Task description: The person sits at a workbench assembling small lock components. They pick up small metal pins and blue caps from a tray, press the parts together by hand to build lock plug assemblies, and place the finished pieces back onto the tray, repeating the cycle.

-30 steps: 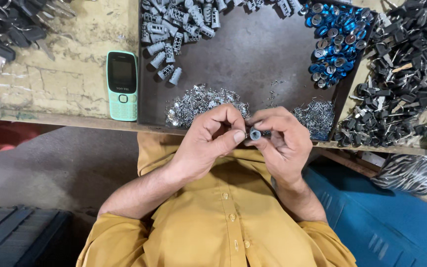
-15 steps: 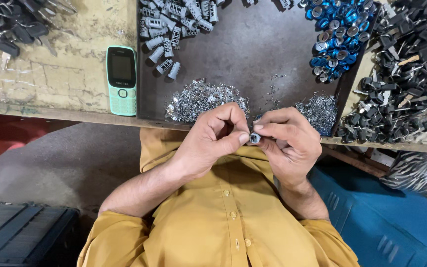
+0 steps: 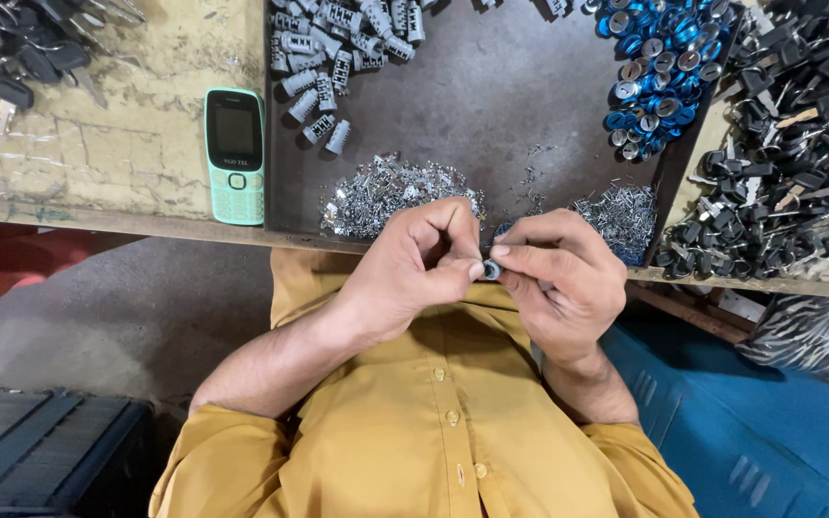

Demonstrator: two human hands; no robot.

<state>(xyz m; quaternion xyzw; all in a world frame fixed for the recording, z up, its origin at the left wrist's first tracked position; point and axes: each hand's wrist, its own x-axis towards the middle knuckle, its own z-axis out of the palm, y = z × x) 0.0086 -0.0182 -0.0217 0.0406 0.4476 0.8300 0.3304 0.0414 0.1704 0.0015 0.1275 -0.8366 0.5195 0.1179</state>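
Observation:
My left hand (image 3: pixel 414 269) and my right hand (image 3: pixel 563 283) meet at the near edge of the dark metal tray (image 3: pixel 491 96), over my yellow shirt. Both pinch one small round metal lock part (image 3: pixel 491 271) between thumbs and fingertips; only its end shows. Just beyond my left hand lies a heap of tiny shiny metal pieces (image 3: pixel 386 187). A smaller heap of thin metal pins (image 3: pixel 621 216) lies past my right hand.
Silver lock cylinders (image 3: pixel 347 48) are piled at the tray's far left, blue round caps (image 3: pixel 659 67) at its far right. A mint-green keypad phone (image 3: pixel 235 153) lies on the worn bench. Black-headed keys (image 3: pixel 789 144) cover the right side; more keys (image 3: pixel 21 43) at far left. A black crate (image 3: pixel 45 451) sits below.
Both hands stay together on the small part; the fingers shifted slightly around it. The view has drifted a little.

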